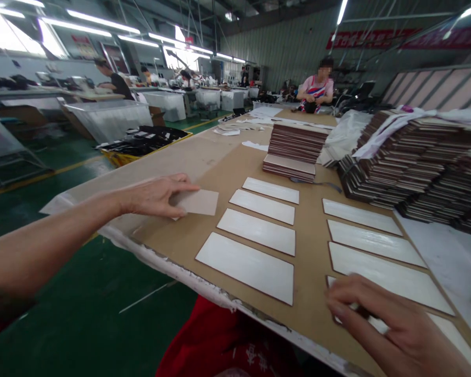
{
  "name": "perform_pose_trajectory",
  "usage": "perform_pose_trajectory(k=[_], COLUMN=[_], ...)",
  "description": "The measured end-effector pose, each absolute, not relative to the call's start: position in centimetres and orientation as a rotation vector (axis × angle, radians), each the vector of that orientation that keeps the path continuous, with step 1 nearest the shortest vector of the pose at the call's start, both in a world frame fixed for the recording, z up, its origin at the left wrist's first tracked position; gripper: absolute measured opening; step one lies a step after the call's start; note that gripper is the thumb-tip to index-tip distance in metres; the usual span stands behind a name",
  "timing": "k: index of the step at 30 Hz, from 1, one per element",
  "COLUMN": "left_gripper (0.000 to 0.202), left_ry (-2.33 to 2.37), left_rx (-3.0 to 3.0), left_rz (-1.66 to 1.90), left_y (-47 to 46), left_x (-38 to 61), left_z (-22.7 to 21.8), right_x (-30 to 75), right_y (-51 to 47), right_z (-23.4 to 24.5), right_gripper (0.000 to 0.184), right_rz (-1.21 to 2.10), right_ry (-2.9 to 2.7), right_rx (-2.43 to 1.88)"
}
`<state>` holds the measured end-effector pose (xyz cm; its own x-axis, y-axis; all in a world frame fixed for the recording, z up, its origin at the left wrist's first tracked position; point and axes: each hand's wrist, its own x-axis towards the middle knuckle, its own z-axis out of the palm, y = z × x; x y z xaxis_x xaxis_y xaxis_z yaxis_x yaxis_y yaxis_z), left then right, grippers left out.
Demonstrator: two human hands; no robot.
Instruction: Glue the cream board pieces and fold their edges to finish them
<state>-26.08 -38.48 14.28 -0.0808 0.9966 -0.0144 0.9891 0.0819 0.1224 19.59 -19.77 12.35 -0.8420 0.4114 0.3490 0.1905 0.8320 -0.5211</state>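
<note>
My left hand (pixel 157 196) is closed on a thin beige card (pixel 202 202) at the left of the work table, thumb and fingers on its left end. My right hand (pixel 380 319) is above the nearest white panel (pixel 451 335) of the right column, covering much of it. Its thumb and fingers are curled together near that panel's left corner; what they hold, if anything, is hidden. Several flat white panels (pixel 255 262) with dark edges and a glossy, wet-looking top lie in two columns between and beside my hands.
Brown-edged boards stand in a stack (pixel 294 152) beyond the panels. Larger board piles (pixel 416 157) rise at the right. Scraps of pale sheet (pixel 235 128) lie farther back. Across the table sits another person (pixel 316 91). A yellow crate (pixel 149 144) with dark pieces stands left.
</note>
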Motion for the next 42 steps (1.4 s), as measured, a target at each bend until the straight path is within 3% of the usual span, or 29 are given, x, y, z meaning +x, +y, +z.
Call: perform_pose_trajectory(k=[3,8,14,22,26,29,34,38,42], left_gripper=[0.061,0.045,0.040,0.049,0.058,0.060,0.044,0.038,0.036], left_ry=[2.018,1.652,1.484,1.548,1.789,2.025,2.353,2.336,2.245], left_rx=[2.082,2.033,1.925,1.955,1.941,1.872,1.574,1.448,1.545], left_rz=[0.252,0.356,0.284,0.140,0.206,0.459,0.817,1.006,1.013], left_y=[-36.5,-34.0,-32.1,-31.7,-34.1,-37.3,-42.0,-43.4,-43.3], left_x=[-21.3,-16.7,-16.4,-15.6,-18.6,-20.9,-20.2,-17.2,-15.3], left_z=[15.5,16.8,17.1,17.9,17.3,14.7,7.9,4.4,3.7], right_x=[14.2,9.2,8.5,8.3,11.0,14.3,17.9,18.1,17.4], right_y=[-20.4,-19.3,-18.1,-17.2,-16.3,-15.9,-17.6,-19.3,-19.7], right_z=[13.8,14.2,15.7,14.8,13.9,12.0,7.7,5.1,3.9], right_gripper=[0.021,0.059,0.045,0.043,0.047,0.053,0.050,0.046,0.047], right_rz=[0.707,0.850,1.448,1.572,1.464,1.357,1.008,0.686,0.597], right_ry=[-2.608,-2.665,-2.776,-2.704,-2.594,-2.478,-2.415,-2.537,-2.600], right_rx=[-0.287,-0.298,-0.398,-0.586,-0.753,-0.839,-0.725,-0.557,-0.432])
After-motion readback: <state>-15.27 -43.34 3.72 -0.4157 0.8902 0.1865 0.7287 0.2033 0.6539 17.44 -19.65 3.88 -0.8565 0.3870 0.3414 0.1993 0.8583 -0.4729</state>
